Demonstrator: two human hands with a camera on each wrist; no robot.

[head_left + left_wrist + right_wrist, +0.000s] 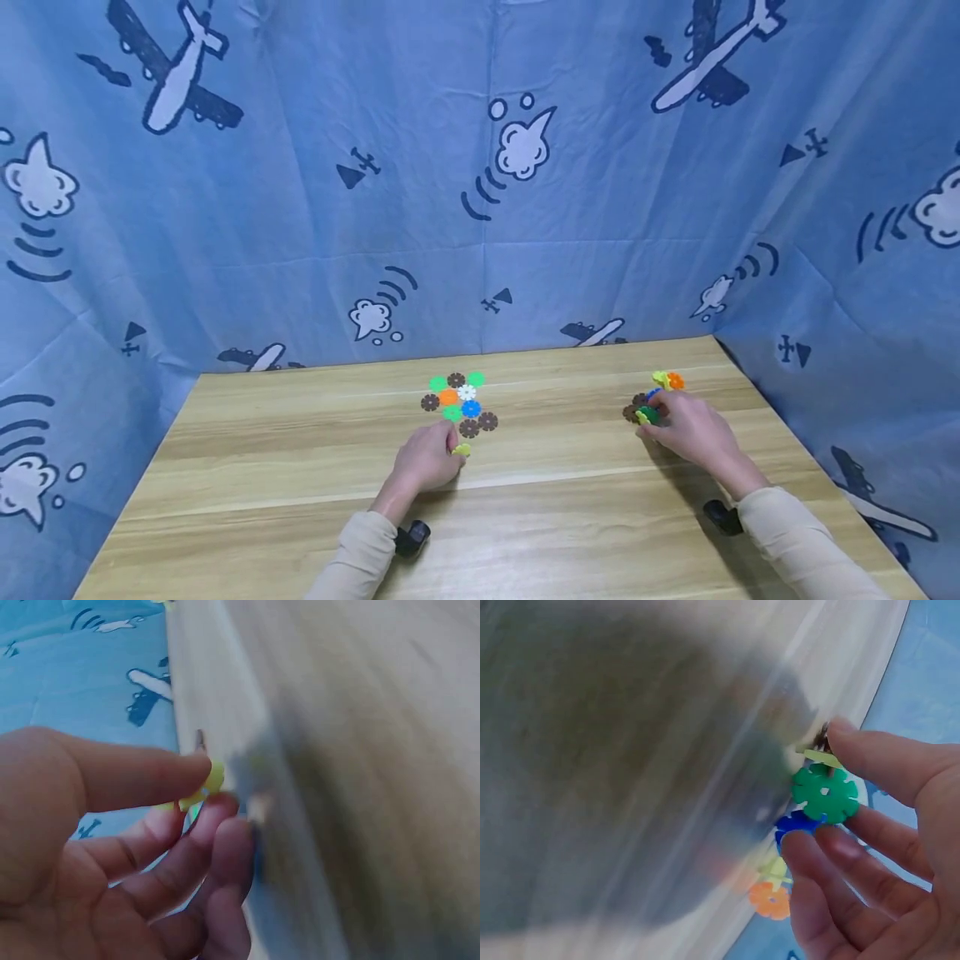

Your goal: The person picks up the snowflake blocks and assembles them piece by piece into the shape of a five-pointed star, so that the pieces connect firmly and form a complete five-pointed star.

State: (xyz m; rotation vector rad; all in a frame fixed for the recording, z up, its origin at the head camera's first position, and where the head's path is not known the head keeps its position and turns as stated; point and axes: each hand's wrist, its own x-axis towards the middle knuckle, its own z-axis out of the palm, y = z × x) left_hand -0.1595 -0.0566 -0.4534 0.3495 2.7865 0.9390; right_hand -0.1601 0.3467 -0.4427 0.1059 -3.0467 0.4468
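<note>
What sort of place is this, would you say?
Perhaps a curtained-off play or filming corner: blue airplane-print fabric hangs behind and beside a wood-grain table, where small colourful notched discs lie.

Ylw pc (462, 450) was pinched in L hand (431, 457), mostly hidden. Grn disc (825, 793), notched rim w/ ctr hole, sat betw. thumb & fingers of R hand (693, 429); 2nd ylw pc (821, 758) edge-on beside it. Blu disc (796, 823) was partly covered; org disc (769, 900) lay nearby. Multicol. discs (471, 408) lay flat past L hand.
</note>
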